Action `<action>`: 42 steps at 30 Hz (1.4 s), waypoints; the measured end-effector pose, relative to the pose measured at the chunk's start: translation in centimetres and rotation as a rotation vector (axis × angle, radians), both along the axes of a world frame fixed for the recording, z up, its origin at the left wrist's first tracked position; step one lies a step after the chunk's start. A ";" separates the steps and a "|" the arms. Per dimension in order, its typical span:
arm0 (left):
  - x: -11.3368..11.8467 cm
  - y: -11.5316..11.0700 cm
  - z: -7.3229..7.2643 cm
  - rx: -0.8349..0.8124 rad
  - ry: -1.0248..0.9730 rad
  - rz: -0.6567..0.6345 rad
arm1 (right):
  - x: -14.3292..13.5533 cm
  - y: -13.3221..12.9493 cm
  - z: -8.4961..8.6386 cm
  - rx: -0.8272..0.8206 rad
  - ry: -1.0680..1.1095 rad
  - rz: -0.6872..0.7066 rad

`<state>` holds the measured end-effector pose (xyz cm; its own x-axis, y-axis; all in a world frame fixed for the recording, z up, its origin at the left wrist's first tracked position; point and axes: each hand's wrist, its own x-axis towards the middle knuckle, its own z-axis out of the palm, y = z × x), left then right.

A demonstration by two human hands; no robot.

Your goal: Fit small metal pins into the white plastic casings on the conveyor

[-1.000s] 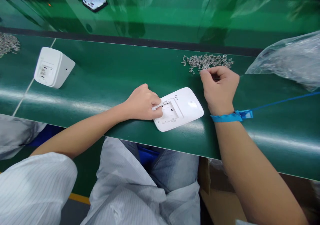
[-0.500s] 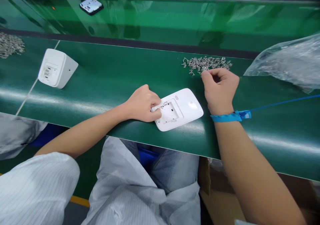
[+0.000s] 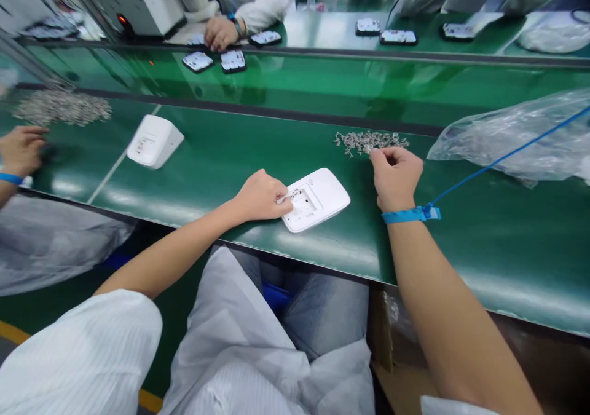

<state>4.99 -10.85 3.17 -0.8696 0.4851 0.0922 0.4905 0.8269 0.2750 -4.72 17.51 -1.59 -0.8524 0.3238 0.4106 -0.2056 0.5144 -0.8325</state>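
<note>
Head-worn view, forward-down, close over green bench [image 3: 239, 150]

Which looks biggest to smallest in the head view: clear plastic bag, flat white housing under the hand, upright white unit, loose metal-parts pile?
1. Clear plastic bag
2. Flat white plastic housing, held by the left hand
3. Small upright white unit, which is farther away, so unsure against 2
4. Pile of small metal parts at the right hand

the white housing [image 3: 318, 198] under the left hand [image 3: 260, 197] looks like smooth plastic with a slight sheen. the green belt [image 3: 230, 150] is glossy, throwing back the lights. the small parts [image 3: 369, 141] by the right hand [image 3: 396, 175] look like shiny metal. the bag [image 3: 511, 138] at the belt's right edge is crinkly clear plastic.
</note>
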 end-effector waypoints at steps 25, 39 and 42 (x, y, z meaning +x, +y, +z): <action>2.0 -22.8 5.3 -0.352 -0.280 1.347 | 1.6 0.2 1.4 -0.038 -0.147 0.063; -1.6 -19.1 10.5 -0.284 0.010 1.268 | 0.2 -0.3 1.7 0.052 -0.343 -0.028; -5.7 -13.1 8.7 -0.239 0.116 1.008 | 0.5 0.1 2.1 0.088 -0.458 -0.102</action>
